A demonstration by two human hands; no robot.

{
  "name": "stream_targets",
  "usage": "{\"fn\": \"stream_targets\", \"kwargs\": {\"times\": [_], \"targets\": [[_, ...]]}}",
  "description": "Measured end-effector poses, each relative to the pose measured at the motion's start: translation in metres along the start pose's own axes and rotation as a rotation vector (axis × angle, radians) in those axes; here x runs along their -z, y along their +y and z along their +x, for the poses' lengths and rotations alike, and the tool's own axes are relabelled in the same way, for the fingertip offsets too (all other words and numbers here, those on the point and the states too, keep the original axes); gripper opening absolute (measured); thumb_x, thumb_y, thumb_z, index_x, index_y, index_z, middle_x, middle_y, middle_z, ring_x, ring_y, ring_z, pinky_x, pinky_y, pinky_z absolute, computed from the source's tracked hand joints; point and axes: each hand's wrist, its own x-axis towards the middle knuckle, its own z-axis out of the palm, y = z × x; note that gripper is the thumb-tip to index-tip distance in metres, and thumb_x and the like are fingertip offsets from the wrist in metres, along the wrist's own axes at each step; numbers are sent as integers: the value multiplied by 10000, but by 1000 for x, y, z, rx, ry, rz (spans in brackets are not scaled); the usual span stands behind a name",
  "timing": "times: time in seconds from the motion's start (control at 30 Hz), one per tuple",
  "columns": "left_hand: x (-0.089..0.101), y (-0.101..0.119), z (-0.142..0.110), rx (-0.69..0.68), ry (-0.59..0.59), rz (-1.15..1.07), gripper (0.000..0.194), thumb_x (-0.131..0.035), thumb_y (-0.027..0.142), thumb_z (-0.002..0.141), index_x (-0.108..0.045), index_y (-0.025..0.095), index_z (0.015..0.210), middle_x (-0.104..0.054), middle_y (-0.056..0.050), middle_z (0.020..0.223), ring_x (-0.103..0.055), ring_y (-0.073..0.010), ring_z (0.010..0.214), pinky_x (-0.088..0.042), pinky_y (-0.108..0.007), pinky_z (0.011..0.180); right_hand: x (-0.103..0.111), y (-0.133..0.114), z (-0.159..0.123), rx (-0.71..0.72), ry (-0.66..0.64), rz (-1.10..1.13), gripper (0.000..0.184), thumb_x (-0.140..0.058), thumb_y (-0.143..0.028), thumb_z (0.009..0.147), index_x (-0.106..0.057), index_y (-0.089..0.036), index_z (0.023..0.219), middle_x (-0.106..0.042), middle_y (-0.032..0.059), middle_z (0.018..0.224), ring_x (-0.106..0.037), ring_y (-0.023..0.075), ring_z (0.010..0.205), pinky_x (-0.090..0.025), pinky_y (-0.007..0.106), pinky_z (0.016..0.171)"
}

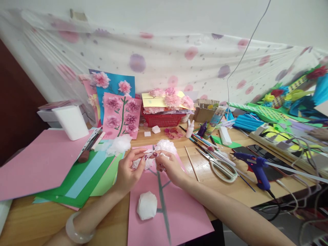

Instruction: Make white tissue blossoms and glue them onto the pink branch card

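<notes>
The two hands meet at the centre of the frame, over the pink sheet (184, 212). The left hand (130, 171) and right hand (170, 167) have their fingers bent and nearly closed, tips together at something small and pale; it is too hidden to name. White flowers sit close behind them, one (166, 145) above the right hand, one (142, 164) partly covered by the left.

Thin paper may tear or crush if the fingertips pull or squeeze hard. A wrist brought low could flatten the round white pad (147, 205) at lower centre or drag it off its place. The glue gun (256, 167), at right, shows a red light, so its nozzle may be hot; its cord, running over the desk (48, 222) edge, could tug it if caught by the right arm. The scissors (222, 171) lie between, blades partly open.

The sheet's lower right corner juts past the desk edge, where a forearm could catch it. To the left, stacked green paper (96, 181) and tissue (119, 145) crowd that hand. The easiest room is upward, above the flowers, and over the sheet's lower right part.
</notes>
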Motion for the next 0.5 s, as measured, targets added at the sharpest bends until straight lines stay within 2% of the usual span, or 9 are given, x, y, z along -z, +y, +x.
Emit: {"fn": "stream_targets", "kwargs": {"times": [0.2, 0.37, 0.5], "targets": [[1, -1, 0, -44, -11, 23, 220, -551, 211, 835, -617, 190, 1043, -748, -68, 1003, -729, -205, 927, -580, -269, 789, -1, 1, 0, 1, 16, 6, 219, -682, -368, 727, -590, -173, 691, -387, -72, 492, -313, 81, 461, -257, 252, 487], [0, 1, 0, -18, -8, 38, 215, -581, 222, 825, -610, 207, 1038, -752, -53, 981, -732, -201, 883, -576, -253, 699, -1, -1, -2, -3, 6, -17, 205, -686, -359, 729, -592, -176, 723, -398, -74, 485, -322, 83, 463, -261, 254, 498], [-1, 0, 1, -7, 25, 30, 193, -589, 219, 818, -618, 206, 1009, -740, -46, 959, -717, -180, 862, -559, -267, 764, -1, -1, -2, -7, -3, -50, 189, -693, -337, 721, -605, -175, 763, -413, -75, 501, -342, 83, 478, -270, 250, 512]]}}
